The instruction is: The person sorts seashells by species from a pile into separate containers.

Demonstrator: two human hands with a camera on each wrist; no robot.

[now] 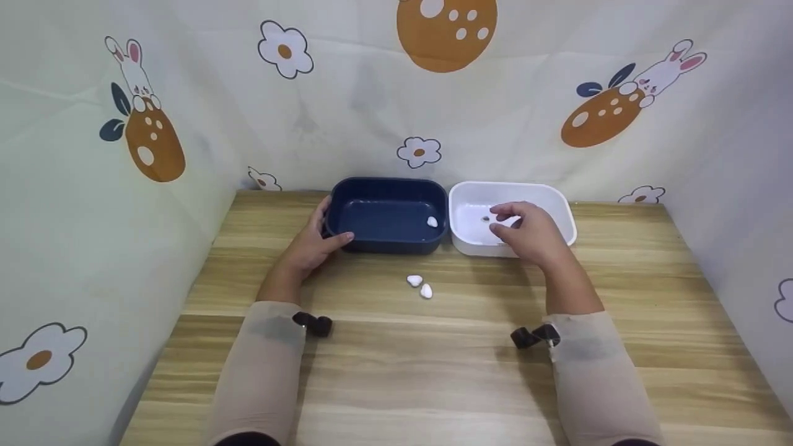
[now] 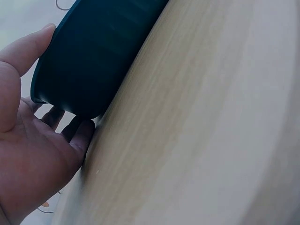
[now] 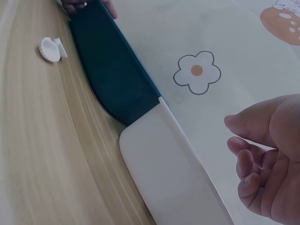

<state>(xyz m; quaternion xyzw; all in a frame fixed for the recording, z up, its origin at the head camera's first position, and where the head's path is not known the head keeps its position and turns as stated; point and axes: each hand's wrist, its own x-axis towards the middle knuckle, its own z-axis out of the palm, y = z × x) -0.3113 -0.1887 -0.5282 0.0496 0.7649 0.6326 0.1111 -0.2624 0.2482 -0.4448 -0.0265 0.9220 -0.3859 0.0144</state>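
My left hand (image 1: 313, 241) holds the left end of a dark blue plastic box (image 1: 393, 244), its thumb at the front rim and its other fingers along the side. In the left wrist view, the thumb (image 2: 35, 44) touches the rim of the box. Above a white plastic box (image 1: 477, 249) hovers my right hand (image 1: 526, 232), thumb and fingers apart with nothing seen between them. A small dark-centred thing (image 1: 485, 218) lies inside the white box, too small to identify. One white seashell (image 1: 432, 222) rests in the blue box, near its right wall.
Two white seashells, a left one (image 1: 414, 280) and a right one (image 1: 426, 291), lie on the wooden table (image 1: 403, 371) in front of the boxes. The boxes stand side by side against a patterned cloth backdrop (image 1: 347, 124), which also encloses both sides.
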